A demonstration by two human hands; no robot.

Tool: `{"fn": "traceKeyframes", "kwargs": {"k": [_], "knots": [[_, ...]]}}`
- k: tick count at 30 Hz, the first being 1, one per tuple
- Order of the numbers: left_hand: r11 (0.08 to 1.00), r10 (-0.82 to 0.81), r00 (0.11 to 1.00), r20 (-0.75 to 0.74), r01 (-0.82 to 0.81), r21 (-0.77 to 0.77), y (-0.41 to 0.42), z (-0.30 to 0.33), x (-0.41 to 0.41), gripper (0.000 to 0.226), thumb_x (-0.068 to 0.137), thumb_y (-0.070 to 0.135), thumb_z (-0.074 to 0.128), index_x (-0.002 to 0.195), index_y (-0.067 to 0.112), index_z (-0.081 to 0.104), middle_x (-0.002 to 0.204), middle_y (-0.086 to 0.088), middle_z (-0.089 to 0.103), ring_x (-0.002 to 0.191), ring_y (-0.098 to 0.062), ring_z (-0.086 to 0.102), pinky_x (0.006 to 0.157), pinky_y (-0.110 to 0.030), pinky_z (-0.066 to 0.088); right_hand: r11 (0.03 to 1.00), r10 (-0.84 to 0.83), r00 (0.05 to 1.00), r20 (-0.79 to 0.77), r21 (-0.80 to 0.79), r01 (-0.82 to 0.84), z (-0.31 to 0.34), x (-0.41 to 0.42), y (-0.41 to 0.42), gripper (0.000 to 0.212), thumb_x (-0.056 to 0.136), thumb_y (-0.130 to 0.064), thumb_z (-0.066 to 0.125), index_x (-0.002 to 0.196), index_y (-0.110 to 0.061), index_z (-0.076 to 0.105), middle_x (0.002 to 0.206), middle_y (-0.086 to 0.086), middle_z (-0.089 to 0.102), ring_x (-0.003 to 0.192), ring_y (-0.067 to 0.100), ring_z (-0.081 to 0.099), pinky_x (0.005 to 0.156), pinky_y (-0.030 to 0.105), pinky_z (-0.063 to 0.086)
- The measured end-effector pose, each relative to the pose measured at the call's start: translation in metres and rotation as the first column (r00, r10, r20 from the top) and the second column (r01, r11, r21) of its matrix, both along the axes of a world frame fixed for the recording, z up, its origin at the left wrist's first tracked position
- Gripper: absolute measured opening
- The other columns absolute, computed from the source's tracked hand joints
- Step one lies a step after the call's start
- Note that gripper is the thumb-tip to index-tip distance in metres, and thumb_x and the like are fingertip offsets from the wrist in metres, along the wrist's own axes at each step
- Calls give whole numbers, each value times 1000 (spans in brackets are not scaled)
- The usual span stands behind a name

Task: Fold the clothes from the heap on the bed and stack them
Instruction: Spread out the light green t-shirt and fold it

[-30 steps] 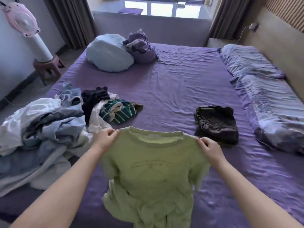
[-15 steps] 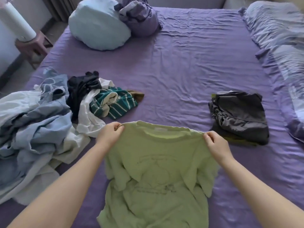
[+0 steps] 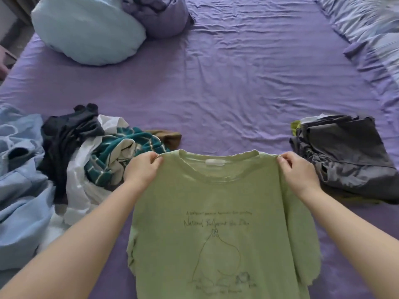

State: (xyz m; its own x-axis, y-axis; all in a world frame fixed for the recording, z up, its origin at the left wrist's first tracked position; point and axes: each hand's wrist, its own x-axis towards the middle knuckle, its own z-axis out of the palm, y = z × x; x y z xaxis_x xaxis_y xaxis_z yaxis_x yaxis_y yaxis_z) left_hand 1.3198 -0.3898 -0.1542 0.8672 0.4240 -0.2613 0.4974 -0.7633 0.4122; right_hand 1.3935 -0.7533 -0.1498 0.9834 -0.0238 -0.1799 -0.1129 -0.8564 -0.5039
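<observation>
A light green T-shirt (image 3: 218, 229) with a line drawing and handwriting on its front is spread in front of me over the purple bed sheet (image 3: 226, 83). My left hand (image 3: 142, 169) pinches its left shoulder and my right hand (image 3: 299, 171) pinches its right shoulder, beside the collar. The heap of unfolded clothes (image 3: 49, 169) lies at the left: light blue, white, black and a teal striped piece. A folded stack topped by a dark grey garment (image 3: 345, 156) sits at the right.
A pale blue pillow (image 3: 86, 31) and a bundled purple cover (image 3: 155, 14) lie at the bed's far left. A rumpled blue-and-purple quilt (image 3: 371, 29) runs along the right side. Wrinkled sheet fills the middle of the bed.
The T-shirt has been lowered and straightened, so its front now lies smoother and its print shows. My view has tilted down and come nearer to the bed.
</observation>
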Motion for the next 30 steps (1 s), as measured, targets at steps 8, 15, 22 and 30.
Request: {"fn": "traceKeyframes", "kwargs": {"k": [8,15,22,30], "knots": [[967,-59,995,-76,76,242,-36,-66,-14,54,90,26,57,141,17,42,142,-13,42,130,-33,34,107,-46,30,973,137,981,-136,-168,-160,-68,-40,-4,52,90,-17,58,140,-11,42,136,11,50,122,34,46,96,45,37],[854,-455,870,-191,487,182,-136,-83,-69,67,96,27,44,152,33,8,160,-4,-11,146,-24,-15,114,-46,-17,983,-158,982,-105,-108,146,-80,-106,-71,40,91,0,54,131,5,49,133,23,52,125,40,45,106,46,31],[777,-629,777,-11,629,8,-221,-78,-41,41,98,23,44,139,24,47,155,-10,27,145,-28,18,117,-45,16,947,-315,884,-345,-53,316,-82,-125,-99,52,87,-25,65,135,-13,49,116,6,61,105,26,56,94,41,41],[682,-731,681,43,731,26,-275,-71,23,43,95,18,43,138,22,49,144,-4,44,139,-23,30,111,-34,25,891,-345,901,-265,209,402,-65,-105,-129,23,80,-14,69,71,-21,49,69,-8,54,64,10,48,55,10,36]]}}
